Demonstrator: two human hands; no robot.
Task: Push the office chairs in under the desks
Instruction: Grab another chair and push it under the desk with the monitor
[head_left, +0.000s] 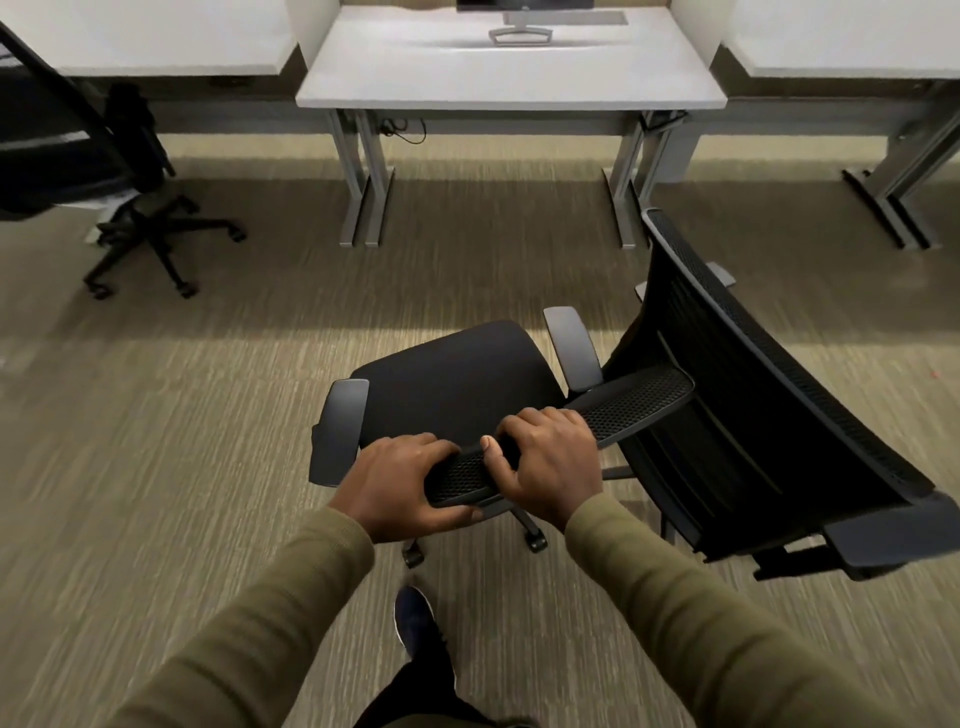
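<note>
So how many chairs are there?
3. The middle chair, its backrest gripped by the left hand and right hand; the right chair, close beside it; the left chair, near the left desk. More could be hidden outside the view.

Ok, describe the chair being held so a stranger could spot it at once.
Find the middle white desk with the monitor stand. On the carpet before it stands a black office chair with grey armrests. Alone among three chairs, it has the left hand and right hand gripping its backrest top; the chair by the left desk and the chair on its right are untouched.
</note>
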